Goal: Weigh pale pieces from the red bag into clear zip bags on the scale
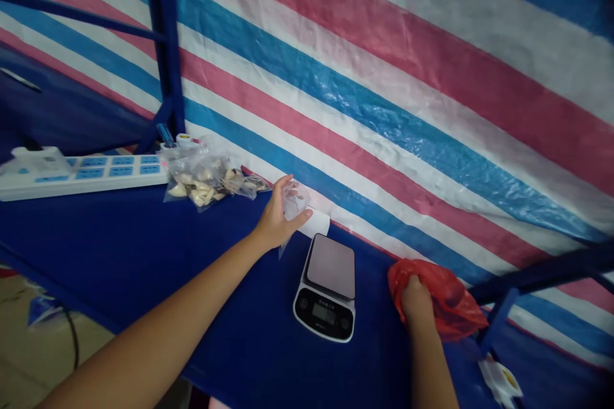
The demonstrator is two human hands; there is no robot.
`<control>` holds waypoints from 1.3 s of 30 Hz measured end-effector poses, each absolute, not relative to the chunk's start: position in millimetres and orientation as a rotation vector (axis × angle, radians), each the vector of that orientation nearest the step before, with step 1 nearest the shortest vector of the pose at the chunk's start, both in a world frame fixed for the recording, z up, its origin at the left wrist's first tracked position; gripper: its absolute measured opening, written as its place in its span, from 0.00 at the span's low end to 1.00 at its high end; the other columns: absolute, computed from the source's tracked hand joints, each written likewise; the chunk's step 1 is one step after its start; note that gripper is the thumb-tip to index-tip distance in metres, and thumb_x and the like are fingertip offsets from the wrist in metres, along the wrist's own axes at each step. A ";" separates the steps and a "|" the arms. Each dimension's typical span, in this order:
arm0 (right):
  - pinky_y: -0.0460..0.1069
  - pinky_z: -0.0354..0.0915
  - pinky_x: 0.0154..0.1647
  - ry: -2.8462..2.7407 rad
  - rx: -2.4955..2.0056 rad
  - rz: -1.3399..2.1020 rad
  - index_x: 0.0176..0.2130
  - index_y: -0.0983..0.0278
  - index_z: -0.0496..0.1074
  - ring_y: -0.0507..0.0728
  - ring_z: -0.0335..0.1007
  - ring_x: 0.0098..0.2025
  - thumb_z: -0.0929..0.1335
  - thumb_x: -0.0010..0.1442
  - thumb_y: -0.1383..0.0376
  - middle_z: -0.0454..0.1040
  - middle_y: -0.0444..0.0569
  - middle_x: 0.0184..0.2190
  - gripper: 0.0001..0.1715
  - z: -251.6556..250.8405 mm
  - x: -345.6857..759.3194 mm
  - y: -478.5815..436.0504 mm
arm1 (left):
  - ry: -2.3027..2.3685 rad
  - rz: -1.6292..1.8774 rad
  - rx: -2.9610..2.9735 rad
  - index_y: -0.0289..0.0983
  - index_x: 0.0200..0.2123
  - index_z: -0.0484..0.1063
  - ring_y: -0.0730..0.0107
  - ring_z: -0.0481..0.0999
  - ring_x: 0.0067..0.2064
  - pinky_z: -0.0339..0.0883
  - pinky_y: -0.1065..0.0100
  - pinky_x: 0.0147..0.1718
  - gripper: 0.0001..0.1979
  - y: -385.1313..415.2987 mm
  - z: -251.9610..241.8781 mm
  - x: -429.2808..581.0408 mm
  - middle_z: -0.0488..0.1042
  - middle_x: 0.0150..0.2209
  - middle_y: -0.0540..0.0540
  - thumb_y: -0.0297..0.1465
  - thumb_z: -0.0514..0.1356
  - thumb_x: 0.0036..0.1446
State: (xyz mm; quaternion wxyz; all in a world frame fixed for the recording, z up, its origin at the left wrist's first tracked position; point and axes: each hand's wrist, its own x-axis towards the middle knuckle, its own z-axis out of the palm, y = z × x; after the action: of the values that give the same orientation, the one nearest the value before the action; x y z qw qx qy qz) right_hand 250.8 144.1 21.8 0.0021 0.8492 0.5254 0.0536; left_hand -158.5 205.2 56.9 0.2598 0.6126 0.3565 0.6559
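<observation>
My left hand [277,216] curls its thumb and fingers around a small clear plastic bag [295,199], whose lower end hangs beneath the palm. A white piece, perhaps paper or card [317,222], lies just beyond the thumb. Between my two arms sits a kitchen scale [330,262] with a bare platform and a black display panel; its reading is too faint to make out. My right hand [416,297] reaches into a red plastic bag [453,300], which hides the fingers, so I cannot see what they touch.
Clear bags of pale, dried-looking pieces [201,185] lie left of my left hand, beside a long white power strip [115,172]. All stand on a blue table [230,339] against a striped plastic sheet [336,77]. Blue metal posts [165,45] frame it. A white plug-like item [501,380] is at lower right.
</observation>
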 end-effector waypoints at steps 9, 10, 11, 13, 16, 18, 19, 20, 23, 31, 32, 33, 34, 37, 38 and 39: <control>0.52 0.68 0.49 1.629 2.678 0.229 0.55 0.81 0.69 0.65 0.79 0.48 0.55 0.66 0.77 0.76 0.72 0.47 0.24 22.0 250.7 144.5 | 0.957 1.775 1.665 0.43 0.66 0.51 0.54 0.73 0.57 0.66 0.47 0.58 0.41 205.3 57.8 -157.2 0.65 0.62 0.35 0.41 0.67 0.54; 0.52 0.68 0.48 1.632 2.678 0.236 0.55 0.81 0.69 0.65 0.79 0.48 0.55 0.67 0.77 0.76 0.72 0.47 0.24 21.8 250.7 144.2 | 0.956 1.780 1.669 0.43 0.66 0.51 0.54 0.73 0.57 0.66 0.47 0.58 0.42 205.4 57.7 -157.2 0.64 0.62 0.35 0.41 0.67 0.54; 0.52 0.68 0.48 1.634 2.676 0.244 0.55 0.81 0.69 0.65 0.80 0.47 0.55 0.67 0.77 0.76 0.73 0.46 0.24 21.8 250.7 143.9 | 0.954 1.784 1.672 0.43 0.66 0.51 0.54 0.73 0.57 0.66 0.47 0.58 0.42 205.5 57.5 -157.1 0.64 0.62 0.35 0.42 0.68 0.54; 0.52 0.68 0.48 1.638 2.671 0.256 0.54 0.82 0.70 0.66 0.80 0.47 0.55 0.67 0.77 0.77 0.72 0.44 0.23 22.2 250.6 143.0 | 0.951 1.784 1.680 0.43 0.66 0.51 0.53 0.72 0.58 0.66 0.47 0.59 0.42 205.4 57.3 -156.8 0.64 0.62 0.35 0.42 0.68 0.54; 0.53 0.69 0.49 1.650 2.662 0.271 0.54 0.82 0.70 0.67 0.79 0.48 0.57 0.67 0.76 0.78 0.72 0.43 0.22 23.6 250.5 142.0 | 0.955 1.779 1.696 0.43 0.66 0.51 0.53 0.72 0.57 0.66 0.47 0.58 0.42 205.9 56.3 -156.1 0.65 0.61 0.35 0.43 0.68 0.54; 0.53 0.69 0.49 1.653 2.659 0.277 0.54 0.82 0.70 0.68 0.79 0.49 0.57 0.68 0.74 0.77 0.73 0.43 0.22 24.0 251.5 141.8 | 0.956 1.784 1.700 0.43 0.66 0.51 0.53 0.73 0.56 0.67 0.47 0.57 0.42 207.6 54.9 -155.4 0.66 0.61 0.35 0.44 0.67 0.54; 0.54 0.69 0.49 1.652 2.657 0.277 0.54 0.83 0.70 0.68 0.79 0.49 0.57 0.69 0.73 0.77 0.73 0.44 0.22 23.8 252.4 142.1 | 0.950 1.788 1.704 0.42 0.66 0.51 0.53 0.73 0.56 0.67 0.47 0.57 0.42 209.0 53.9 -155.1 0.66 0.60 0.35 0.45 0.67 0.54; 0.54 0.69 0.49 1.651 2.656 0.276 0.54 0.82 0.70 0.68 0.78 0.50 0.57 0.69 0.72 0.77 0.74 0.44 0.22 23.2 253.5 142.5 | 0.939 1.792 1.710 0.42 0.65 0.51 0.54 0.74 0.55 0.67 0.48 0.56 0.43 210.8 52.8 -154.7 0.66 0.60 0.35 0.46 0.68 0.54; 0.54 0.69 0.48 1.643 2.653 0.269 0.54 0.81 0.71 0.68 0.78 0.48 0.57 0.69 0.72 0.77 0.73 0.44 0.22 20.4 257.7 144.5 | 0.896 1.794 1.744 0.42 0.65 0.51 0.54 0.74 0.55 0.68 0.49 0.56 0.43 216.6 49.4 -153.7 0.67 0.59 0.36 0.47 0.68 0.53; 0.56 0.68 0.47 1.650 2.613 0.280 0.53 0.84 0.71 0.71 0.77 0.49 0.59 0.68 0.68 0.76 0.77 0.44 0.23 16.3 266.8 146.1 | 0.836 1.786 1.694 0.45 0.65 0.50 0.55 0.72 0.55 0.66 0.49 0.57 0.45 219.0 49.7 -153.3 0.65 0.60 0.37 0.51 0.68 0.53; 0.57 0.68 0.47 1.648 2.606 0.304 0.53 0.83 0.71 0.72 0.77 0.48 0.59 0.68 0.67 0.76 0.77 0.44 0.24 14.4 269.1 146.1 | 0.831 1.781 1.666 0.44 0.65 0.50 0.55 0.72 0.55 0.65 0.48 0.58 0.45 219.3 50.8 -154.3 0.65 0.59 0.37 0.51 0.68 0.52; 0.57 0.69 0.46 1.646 2.602 0.336 0.53 0.83 0.71 0.72 0.77 0.47 0.59 0.68 0.66 0.76 0.77 0.44 0.24 12.0 271.4 146.1 | 0.820 1.763 1.645 0.44 0.65 0.51 0.54 0.72 0.55 0.65 0.48 0.58 0.45 220.0 52.4 -156.2 0.66 0.59 0.37 0.51 0.68 0.52; 0.58 0.69 0.46 1.641 2.602 0.370 0.53 0.83 0.71 0.72 0.77 0.47 0.59 0.68 0.65 0.76 0.77 0.44 0.25 9.5 273.5 146.1 | 0.802 1.729 1.636 0.43 0.65 0.51 0.52 0.72 0.56 0.64 0.47 0.59 0.45 221.0 54.6 -159.1 0.66 0.59 0.36 0.51 0.69 0.52; 0.59 0.70 0.45 1.639 2.621 0.438 0.53 0.82 0.72 0.75 0.77 0.48 0.59 0.69 0.60 0.77 0.76 0.42 0.28 4.2 275.8 146.0 | 0.731 1.575 1.672 0.42 0.65 0.52 0.47 0.71 0.59 0.64 0.46 0.59 0.46 224.4 64.1 -173.4 0.66 0.59 0.35 0.50 0.70 0.50; 0.60 0.70 0.45 1.640 2.633 0.455 0.53 0.81 0.72 0.75 0.77 0.48 0.59 0.69 0.59 0.78 0.75 0.41 0.29 3.6 274.5 145.8 | 0.709 1.529 1.691 0.42 0.65 0.52 0.46 0.70 0.60 0.64 0.45 0.59 0.47 225.5 67.7 -179.2 0.66 0.59 0.36 0.50 0.71 0.50; 0.60 0.70 0.45 1.637 2.647 0.473 0.53 0.80 0.73 0.76 0.77 0.48 0.59 0.70 0.58 0.78 0.75 0.40 0.29 3.5 272.3 145.7 | 0.691 1.498 1.704 0.43 0.65 0.52 0.45 0.70 0.60 0.64 0.45 0.59 0.47 226.6 71.0 -184.8 0.67 0.59 0.36 0.50 0.71 0.50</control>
State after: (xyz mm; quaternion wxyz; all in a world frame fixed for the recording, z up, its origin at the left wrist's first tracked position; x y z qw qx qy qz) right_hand 272.3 145.7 3.5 -0.0030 0.8409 0.5199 0.1503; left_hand -184.8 226.6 71.0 0.3755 0.6660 0.2702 0.5853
